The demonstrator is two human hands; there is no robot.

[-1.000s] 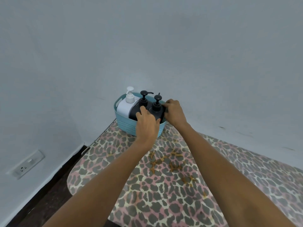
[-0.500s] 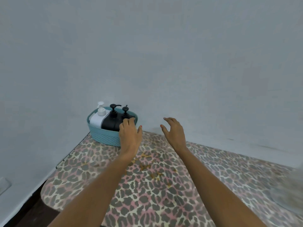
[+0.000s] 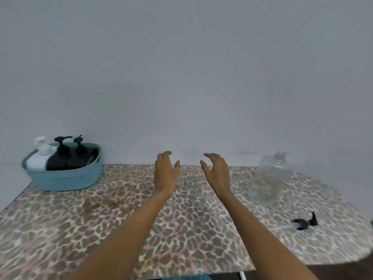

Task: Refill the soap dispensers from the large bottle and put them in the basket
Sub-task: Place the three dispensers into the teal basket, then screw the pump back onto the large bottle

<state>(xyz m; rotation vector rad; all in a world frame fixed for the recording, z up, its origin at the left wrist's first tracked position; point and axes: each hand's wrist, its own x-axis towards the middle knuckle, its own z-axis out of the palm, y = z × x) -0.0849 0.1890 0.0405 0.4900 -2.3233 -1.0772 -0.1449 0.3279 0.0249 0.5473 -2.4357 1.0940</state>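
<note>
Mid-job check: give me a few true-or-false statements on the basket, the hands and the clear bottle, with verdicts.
1. The basket holds one white dispenser and two black dispensers. True.
2. The left hand grips a black dispenser. False: it hovers open above the table and holds nothing.
3. The right hand is empty. True.
4. The clear bottle sits inside the basket. False: it stands on the table, to the right of both hands.
5. A black pump lies loose on the table, apart from the clear bottle. True.
</note>
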